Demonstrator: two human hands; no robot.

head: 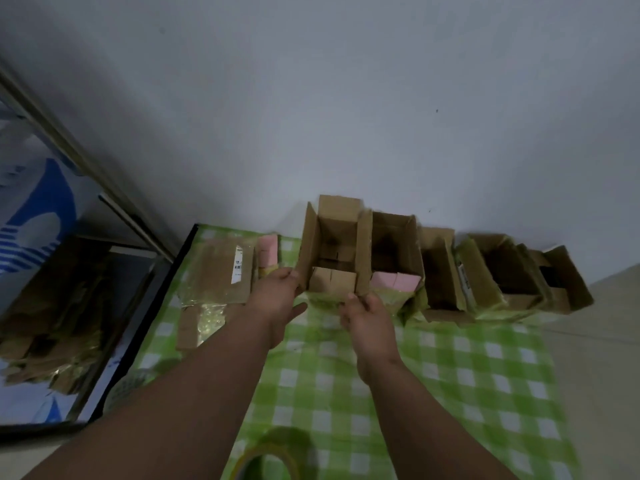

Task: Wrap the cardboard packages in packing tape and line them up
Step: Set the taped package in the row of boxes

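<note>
Box in hand: open cardboard box (334, 247), flaps up, standing at left end of the row by the wall; inside empty as far as visible.
L hand: left hand (277, 296) at box's near-left corner, fingertips on the left flap/wall edge, thumb spread out to the side; looks like a light hold, can't tell how firm.
R hand: right hand (367, 317) just below box's near-right corner, fingers loosely curled, tips at the near edge; contact or not, can't tell (blur).
Row: four more open boxes to the right — 2nd box (396, 252) touching the first, pink flaps at its near side; 3rd box (441, 271); 4th box (502, 271) w/ shiny tape on outside; 5th box (562, 278) at far right, tilted.
Left of row: flattened taped carton (216, 275) w/ white label, lying flat; pink piece (268, 252) just behind it.
Surface: green-white check cloth (450, 375) on floor, under boxes and arms.
Tape: tape roll (266, 462) at bottom edge, near side of cloth, well apart from the boxes, partly cut off.
Far left: pile of flattened cardboard (59, 306) off the cloth, beside a black-edged mat (145, 323).
</note>
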